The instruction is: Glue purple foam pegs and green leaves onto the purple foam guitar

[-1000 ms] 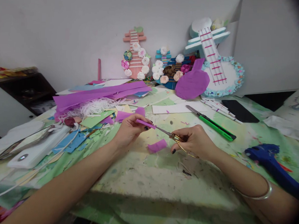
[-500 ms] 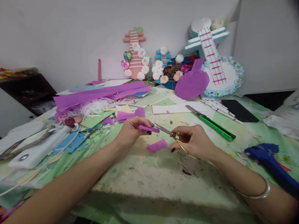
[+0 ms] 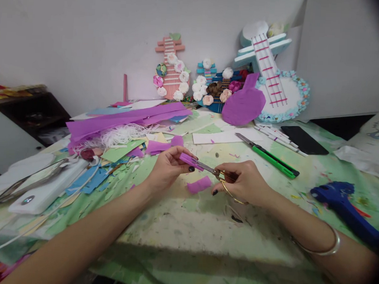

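Observation:
My left hand [image 3: 169, 168] pinches a narrow strip of purple paper [image 3: 188, 159] between thumb and fingers. In my right hand [image 3: 243, 179] is a pair of scissors [image 3: 209, 167] with gold-coloured handles, its blades pointing left against the strip. Most of one handle is hidden behind my fingers. A loose purple paper piece [image 3: 199, 184] lies on the table just below the blades. Farther back, behind my left hand, are more purple scraps [image 3: 159, 146].
A green utility knife [image 3: 268, 157] lies beyond my right hand, with a blue glue gun [image 3: 342, 209] farther right. Paper guitar models [image 3: 171, 76] lean on the wall. At left sit a white power bank [image 3: 50, 189], long purple sheets [image 3: 126, 120] and blue scraps [image 3: 89, 179].
The scissors have moved slightly left, so their blades now overlap the purple strip. The strip has tilted and its right end sits lower. The loose piece has stayed put.

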### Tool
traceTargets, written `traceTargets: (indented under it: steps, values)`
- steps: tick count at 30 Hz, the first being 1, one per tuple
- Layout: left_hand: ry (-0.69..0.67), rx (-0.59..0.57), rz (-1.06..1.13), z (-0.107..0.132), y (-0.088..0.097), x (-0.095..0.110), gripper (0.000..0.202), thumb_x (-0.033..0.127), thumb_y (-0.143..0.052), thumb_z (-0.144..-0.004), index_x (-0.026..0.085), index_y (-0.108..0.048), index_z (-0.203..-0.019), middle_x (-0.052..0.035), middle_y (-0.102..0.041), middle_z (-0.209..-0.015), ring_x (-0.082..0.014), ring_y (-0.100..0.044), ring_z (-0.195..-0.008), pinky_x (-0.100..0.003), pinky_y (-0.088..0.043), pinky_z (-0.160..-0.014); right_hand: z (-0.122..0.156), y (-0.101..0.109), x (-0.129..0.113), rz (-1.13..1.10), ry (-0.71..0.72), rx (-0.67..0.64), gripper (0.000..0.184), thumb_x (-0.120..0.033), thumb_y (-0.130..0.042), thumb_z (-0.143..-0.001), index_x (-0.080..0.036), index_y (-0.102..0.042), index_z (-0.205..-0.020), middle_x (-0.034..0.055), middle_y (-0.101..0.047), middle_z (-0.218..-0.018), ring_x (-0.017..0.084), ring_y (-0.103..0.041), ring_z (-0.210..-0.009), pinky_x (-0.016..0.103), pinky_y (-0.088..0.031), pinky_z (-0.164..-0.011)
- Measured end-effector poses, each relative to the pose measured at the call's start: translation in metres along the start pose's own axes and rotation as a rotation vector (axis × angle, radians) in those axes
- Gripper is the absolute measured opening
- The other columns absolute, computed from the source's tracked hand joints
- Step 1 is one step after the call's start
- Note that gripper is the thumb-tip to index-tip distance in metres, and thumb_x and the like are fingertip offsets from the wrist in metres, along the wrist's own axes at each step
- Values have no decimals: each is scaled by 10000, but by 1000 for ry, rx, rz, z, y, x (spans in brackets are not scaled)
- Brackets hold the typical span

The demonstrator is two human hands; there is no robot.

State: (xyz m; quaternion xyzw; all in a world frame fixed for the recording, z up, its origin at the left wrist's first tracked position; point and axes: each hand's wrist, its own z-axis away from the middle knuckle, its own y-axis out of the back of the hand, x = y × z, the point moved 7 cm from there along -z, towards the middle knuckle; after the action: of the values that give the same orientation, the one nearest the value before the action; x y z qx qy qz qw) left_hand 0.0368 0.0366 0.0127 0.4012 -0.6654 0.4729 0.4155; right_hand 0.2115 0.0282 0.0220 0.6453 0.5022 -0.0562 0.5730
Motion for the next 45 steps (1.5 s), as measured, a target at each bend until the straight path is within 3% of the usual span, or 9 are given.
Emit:
traceTargets:
  steps: [10, 21, 27, 37, 45]
  values:
    - [-33, 24, -5, -1, 2, 3, 302, 116, -810, -546, 150, -676, -814, -18, -687, -775, -123, -633, -706, -236, -509, -672, 1, 4, -3, 31, 58, 65, 431, -513, -735, -642, -109, -713, -791, -53, -411, -449, 67, -288, -464, 200, -266, -441]
    - [-52, 47, 23, -1, 4, 7, 285, 122, -814, -554, 161, -680, -802, -17, -696, -772, -131, -642, -736, -245, -487, -709, 2, 11, -12, 232, 185, 132, 510, -634, -632, -686, -135, -721, -742, -33, -451, -435, 70, -315, -451, 202, -275, -453]
    - [-44, 50, 15, -1, 4, 4, 303, 132, -829, -536, 150, -666, -791, -22, -695, -770, -138, -642, -733, -248, -487, -693, 5, 12, -16, 295, 249, 177, 494, -619, -623, -708, -153, -741, -817, -11, -517, -439, 78, -396, -424, 206, -305, -459]
    - [-26, 52, -4, -1, 5, 0, 298, 125, -830, -526, 145, -666, -774, -27, -702, -748, -136, -642, -701, -242, -491, -656, 6, 11, -23, 320, 276, 191, 408, -555, -630, -749, -166, -744, -792, -4, -548, -449, 82, -425, -423, 217, -291, -446]
    - [-30, 58, 8, -2, 6, -4, 299, 128, -832, -527, 139, -670, -778, -29, -701, -760, -129, -636, -703, -238, -484, -667, 8, 11, -25, 359, 294, 205, 440, -570, -589, -778, -155, -735, -763, -1, -561, -463, 81, -452, -429, 224, -276, -448]
